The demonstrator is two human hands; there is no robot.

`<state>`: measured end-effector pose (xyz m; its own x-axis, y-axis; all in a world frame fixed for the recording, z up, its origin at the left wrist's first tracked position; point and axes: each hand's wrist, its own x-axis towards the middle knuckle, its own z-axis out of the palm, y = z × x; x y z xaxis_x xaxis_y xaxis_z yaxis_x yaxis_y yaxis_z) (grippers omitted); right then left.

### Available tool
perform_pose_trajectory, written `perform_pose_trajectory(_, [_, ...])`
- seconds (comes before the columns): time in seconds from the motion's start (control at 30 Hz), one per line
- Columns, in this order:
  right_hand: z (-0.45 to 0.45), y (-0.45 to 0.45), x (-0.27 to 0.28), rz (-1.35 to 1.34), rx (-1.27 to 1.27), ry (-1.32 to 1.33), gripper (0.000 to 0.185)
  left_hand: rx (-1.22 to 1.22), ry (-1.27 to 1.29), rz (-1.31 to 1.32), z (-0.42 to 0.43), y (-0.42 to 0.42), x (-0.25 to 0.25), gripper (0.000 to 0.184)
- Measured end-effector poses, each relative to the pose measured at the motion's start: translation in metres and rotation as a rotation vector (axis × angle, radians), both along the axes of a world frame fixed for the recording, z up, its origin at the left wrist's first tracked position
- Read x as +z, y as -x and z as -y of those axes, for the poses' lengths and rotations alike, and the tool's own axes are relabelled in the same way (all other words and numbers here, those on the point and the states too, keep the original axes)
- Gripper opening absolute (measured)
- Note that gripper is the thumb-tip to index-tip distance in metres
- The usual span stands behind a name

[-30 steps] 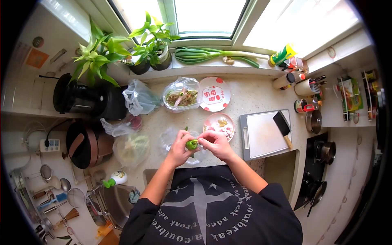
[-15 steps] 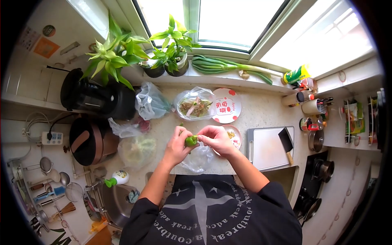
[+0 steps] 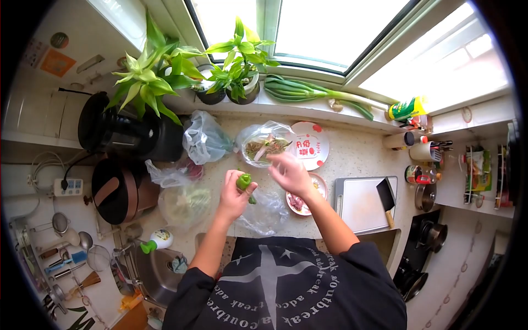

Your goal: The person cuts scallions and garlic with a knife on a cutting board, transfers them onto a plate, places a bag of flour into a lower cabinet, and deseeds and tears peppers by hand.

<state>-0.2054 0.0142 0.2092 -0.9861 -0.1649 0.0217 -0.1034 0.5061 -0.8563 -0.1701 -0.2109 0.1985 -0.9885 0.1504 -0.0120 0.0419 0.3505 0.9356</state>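
My left hand is wrapped round a green pepper. More green shows below the thumb, and I cannot tell if it is a second pepper. To the right, my right hand is at the near edge of a clear plastic bag that holds brownish scraps. Motion smears its fingers, so whether they hold anything is unclear. Below the hands lies a crumpled clear bag. Partly under my right forearm is a plate with reddish and pale chopped pieces.
A white plate with red print sits behind. At right, a cleaver lies on a cutting board. More plastic bags and a rice cooker stand left, above the sink. Green onions line the windowsill.
My right hand has left the pepper and moved up and right to the bag of scraps. My left hand keeps the pepper, now tilted more upright. The view has shifted slightly.
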Motion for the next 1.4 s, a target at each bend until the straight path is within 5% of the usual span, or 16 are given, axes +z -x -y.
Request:
perform_pose_trajectory(0.17, [0.003, -0.080, -0.004, 0.191, 0.120, 0.094, 0.031, 0.034, -0.035, 0.074, -0.034, -0.024, -0.022, 0.048])
perform_pose_trajectory(0.47, [-0.028, -0.168, -0.034, 0.667, -0.297, 0.555, 0.013, -0.189, 0.056, 0.182, -0.101, -0.070, -0.025, 0.046])
perform_pose_trajectory(0.63, [-0.064, -0.214, -0.077, 0.740, -0.522, 0.780, 0.018, -0.383, 0.142, 0.187, -0.121, -0.086, -0.018, 0.056])
perform_pose_trajectory(0.77, [-0.134, -0.254, -0.125, 0.558, -0.918, 0.487, 0.018, -0.343, 0.059, 0.334, -0.117, -0.092, -0.041, 0.055])
perform_pose_trajectory(0.83, [-0.181, -0.283, -0.189, 0.377, -1.071, 0.027, 0.019, -0.288, -0.197, 0.490, -0.113, -0.097, -0.061, 0.056])
perform_pose_trajectory(0.93, [-0.227, -0.305, -0.239, 0.404, -1.328, -0.100, 0.019, -0.233, -0.308, 0.630, -0.108, -0.096, -0.055, 0.059])
perform_pose_trajectory(1.2, [-0.240, -0.313, -0.235, 0.267, -1.433, -0.208, 0.028, -0.213, -0.399, 0.631, -0.092, -0.092, -0.048, 0.055])
perform_pose_trajectory(1.4, [-0.217, -0.309, -0.198, 0.303, -1.250, -0.476, 0.034, -0.190, -0.389, 0.712, -0.080, -0.091, -0.041, 0.042])
